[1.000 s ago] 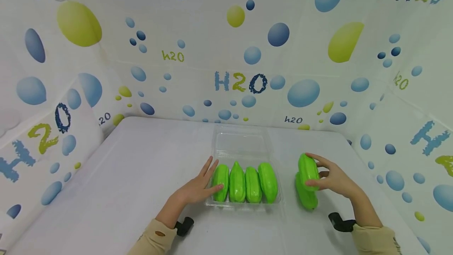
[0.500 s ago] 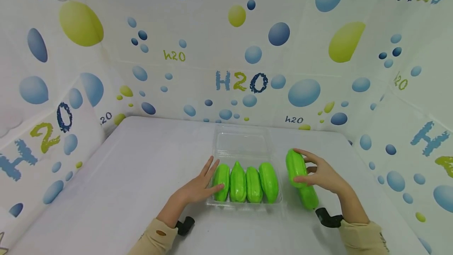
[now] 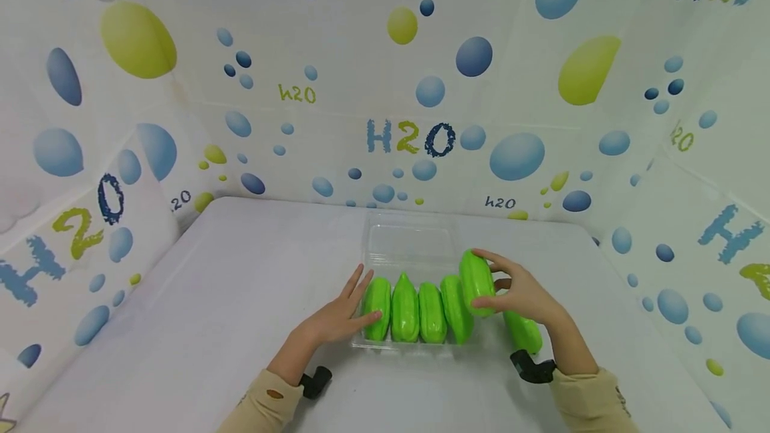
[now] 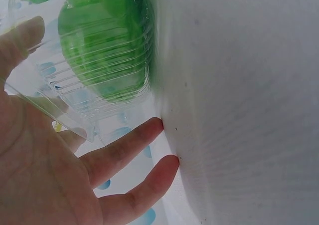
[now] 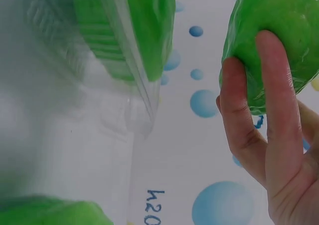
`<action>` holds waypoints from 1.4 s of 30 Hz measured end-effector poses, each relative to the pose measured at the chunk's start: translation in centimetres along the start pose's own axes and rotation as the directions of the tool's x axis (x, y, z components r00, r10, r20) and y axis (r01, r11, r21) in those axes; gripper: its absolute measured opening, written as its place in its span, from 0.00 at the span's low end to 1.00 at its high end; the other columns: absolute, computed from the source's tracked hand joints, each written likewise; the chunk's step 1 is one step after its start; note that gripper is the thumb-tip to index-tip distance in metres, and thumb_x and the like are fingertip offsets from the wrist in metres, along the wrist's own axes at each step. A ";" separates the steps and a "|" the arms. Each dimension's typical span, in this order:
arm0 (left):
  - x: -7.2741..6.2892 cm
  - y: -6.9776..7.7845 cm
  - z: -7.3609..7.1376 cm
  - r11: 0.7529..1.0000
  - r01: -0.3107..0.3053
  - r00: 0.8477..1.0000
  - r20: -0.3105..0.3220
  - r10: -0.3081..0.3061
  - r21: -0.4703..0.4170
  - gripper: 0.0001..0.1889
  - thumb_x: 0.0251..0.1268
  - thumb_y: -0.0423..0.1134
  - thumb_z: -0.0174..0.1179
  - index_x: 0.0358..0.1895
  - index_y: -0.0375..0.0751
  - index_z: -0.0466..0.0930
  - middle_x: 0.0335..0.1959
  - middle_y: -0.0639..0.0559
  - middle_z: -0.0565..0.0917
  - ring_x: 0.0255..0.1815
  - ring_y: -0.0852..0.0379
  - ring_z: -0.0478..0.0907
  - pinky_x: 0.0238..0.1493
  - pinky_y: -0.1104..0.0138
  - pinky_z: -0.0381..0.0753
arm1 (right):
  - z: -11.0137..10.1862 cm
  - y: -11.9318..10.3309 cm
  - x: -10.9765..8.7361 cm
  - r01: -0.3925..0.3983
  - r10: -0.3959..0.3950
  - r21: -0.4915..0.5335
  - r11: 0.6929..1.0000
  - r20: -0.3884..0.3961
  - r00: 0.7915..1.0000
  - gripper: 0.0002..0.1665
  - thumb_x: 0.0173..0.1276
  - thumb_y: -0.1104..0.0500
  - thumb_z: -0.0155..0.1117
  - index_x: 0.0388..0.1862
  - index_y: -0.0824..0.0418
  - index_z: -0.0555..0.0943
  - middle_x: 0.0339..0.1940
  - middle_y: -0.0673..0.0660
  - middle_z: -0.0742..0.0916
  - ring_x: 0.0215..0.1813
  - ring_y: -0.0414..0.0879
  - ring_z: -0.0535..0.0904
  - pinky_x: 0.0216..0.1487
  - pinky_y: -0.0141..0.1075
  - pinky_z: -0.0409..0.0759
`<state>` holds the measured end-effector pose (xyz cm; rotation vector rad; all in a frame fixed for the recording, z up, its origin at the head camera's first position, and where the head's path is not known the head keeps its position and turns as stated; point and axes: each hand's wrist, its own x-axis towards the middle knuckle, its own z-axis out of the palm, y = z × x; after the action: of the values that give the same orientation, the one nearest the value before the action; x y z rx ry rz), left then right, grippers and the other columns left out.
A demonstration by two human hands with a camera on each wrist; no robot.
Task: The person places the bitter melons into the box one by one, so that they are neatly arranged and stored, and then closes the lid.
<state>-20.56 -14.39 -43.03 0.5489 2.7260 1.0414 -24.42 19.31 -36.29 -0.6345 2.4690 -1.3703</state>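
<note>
Six green pieces in all, and the right hand has one: the held piece is clamped between thumb and fingers, up in the air by the right side of the one clear box. Inside, four boxed pieces lie side by side in a single row! One loose piece rests on the white table to the right. Over at the box's left edge, the left hand grips nothing, fingers spread apart. One clear lid lies folded back behind the row.
</note>
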 end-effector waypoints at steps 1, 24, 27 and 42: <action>0.0 0.0 0.0 1.000 0.000 1.000 0.001 0.000 0.000 0.42 0.66 0.56 0.50 0.73 0.46 0.35 0.73 0.44 0.33 0.66 0.36 0.56 0.56 0.45 0.64 | 0.2 -0.1 0.1 -0.003 0.003 -0.001 1.000 0.001 1.000 0.48 0.50 0.55 0.74 0.69 0.47 0.61 0.58 0.66 0.70 0.42 0.53 0.78 0.30 0.43 0.78; 0.0 0.0 0.1 1.000 0.001 1.000 -0.001 -0.001 -0.007 0.42 0.65 0.56 0.50 0.73 0.46 0.36 0.73 0.45 0.33 0.66 0.36 0.55 0.57 0.45 0.64 | 4.6 -2.5 2.6 0.048 -0.048 0.002 0.999 0.022 0.999 0.50 0.48 0.53 0.75 0.69 0.48 0.62 0.57 0.64 0.71 0.42 0.52 0.77 0.29 0.39 0.79; 0.0 0.1 0.0 1.000 -0.001 1.000 -0.001 0.001 -0.004 0.42 0.66 0.56 0.49 0.73 0.45 0.36 0.73 0.44 0.33 0.66 0.36 0.56 0.56 0.44 0.64 | 5.4 -2.6 2.9 0.042 -0.042 -0.011 0.999 0.020 0.999 0.50 0.47 0.52 0.76 0.69 0.48 0.62 0.59 0.62 0.71 0.43 0.52 0.77 0.31 0.38 0.78; 0.2 0.2 0.1 1.000 0.019 1.000 -0.001 -0.019 0.010 0.42 0.65 0.57 0.49 0.73 0.45 0.37 0.73 0.44 0.33 0.66 0.36 0.57 0.56 0.44 0.64 | 9.3 -3.3 4.4 0.049 -0.051 -0.069 0.996 -0.021 0.998 0.52 0.42 0.46 0.78 0.67 0.51 0.65 0.53 0.58 0.77 0.35 0.47 0.78 0.29 0.35 0.78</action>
<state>-20.67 -14.17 -42.96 0.5231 2.7334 1.0244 -23.59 8.77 -38.44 -0.7043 2.5434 -1.3224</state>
